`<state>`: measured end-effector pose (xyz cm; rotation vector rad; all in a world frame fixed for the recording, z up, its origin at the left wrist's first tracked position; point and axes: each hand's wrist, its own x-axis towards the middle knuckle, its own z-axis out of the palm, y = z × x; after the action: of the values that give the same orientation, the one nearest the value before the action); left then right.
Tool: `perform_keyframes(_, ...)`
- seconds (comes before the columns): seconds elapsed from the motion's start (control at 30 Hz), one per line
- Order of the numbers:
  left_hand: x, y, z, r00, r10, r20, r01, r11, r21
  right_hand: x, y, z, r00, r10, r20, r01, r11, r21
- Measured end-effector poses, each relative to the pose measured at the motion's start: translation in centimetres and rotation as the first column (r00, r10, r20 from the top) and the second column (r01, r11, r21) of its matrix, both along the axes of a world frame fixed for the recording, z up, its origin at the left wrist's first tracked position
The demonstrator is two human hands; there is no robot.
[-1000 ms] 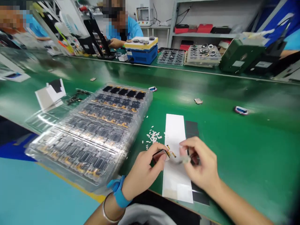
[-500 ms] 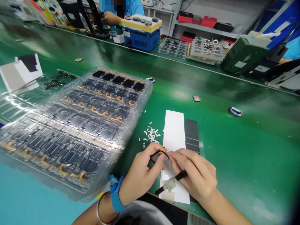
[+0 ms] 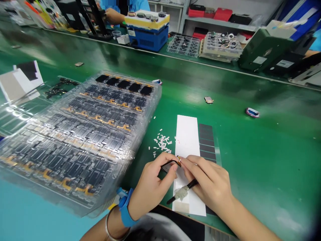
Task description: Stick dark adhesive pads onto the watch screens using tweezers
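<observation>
My left hand [image 3: 156, 180] is closed around a small dark-edged display panel [image 3: 166, 164], held tilted over the white paper strip. An orange flex cable [image 3: 179, 162] sticks out at its right end. My right hand [image 3: 209, 180] pinches at that cable with thumb and forefinger, where a tiny white bit shows. Tucked in the same hand is a slim black tool [image 3: 181, 193] with pale tape round its middle, its end pointing down-left. Beneath both hands lies the white paper strip [image 3: 187, 134]. Small white pieces [image 3: 163, 143] are scattered left of it.
Left of my hands stand stacked clear trays [image 3: 105, 130] of display panels. A sheet of black rectangles [image 3: 207, 135] lies right of the paper. Farther back are small watch-like cases [image 3: 252, 112], a blue machine [image 3: 147, 36] and a co-worker's hand [image 3: 114, 16].
The view has shifted slightly. Both hands keep their hold on the panel and cable, and the right fingertips have moved a little at the cable, where a white bit now shows.
</observation>
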<state>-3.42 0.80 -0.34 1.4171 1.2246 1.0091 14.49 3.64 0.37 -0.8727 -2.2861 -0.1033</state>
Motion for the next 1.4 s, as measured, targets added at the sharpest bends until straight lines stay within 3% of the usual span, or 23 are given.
perform_keyframes(0.47,0.3,0.1,-0.2,0.986,0.030,-0.161,-0.010,0.992,0.124,0.1,0.2,-0.1,0.999,0.020,0.040,-0.018,0.999,-0.048)
perform_keyframes(0.8,0.3,0.1,-0.1,0.997,0.012,-0.076,-0.008,0.999,0.052,-0.4,-0.2,-0.4,0.996,-0.048,-0.081,0.038,0.990,-0.132)
perform_keyframes(1.07,0.4,-0.1,-0.2,0.985,0.041,-0.165,-0.018,0.990,0.140,-0.3,-0.2,-0.7,0.999,-0.026,-0.039,0.023,0.996,-0.082)
perform_keyframes(1.17,0.4,-0.1,-0.2,0.984,0.022,-0.177,0.001,0.992,0.129,-0.3,-0.3,-0.9,0.999,-0.029,-0.040,0.024,0.991,-0.130)
perform_keyframes(1.27,0.5,-0.1,-0.1,0.987,0.013,-0.162,0.007,0.993,0.120,-0.3,0.0,-0.5,0.989,-0.072,-0.131,0.027,0.948,-0.318)
perform_keyframes(1.4,0.5,0.0,0.2,0.988,-0.020,-0.154,0.041,0.990,0.134,-0.2,1.5,0.7,0.951,-0.150,-0.269,-0.058,0.770,-0.635)
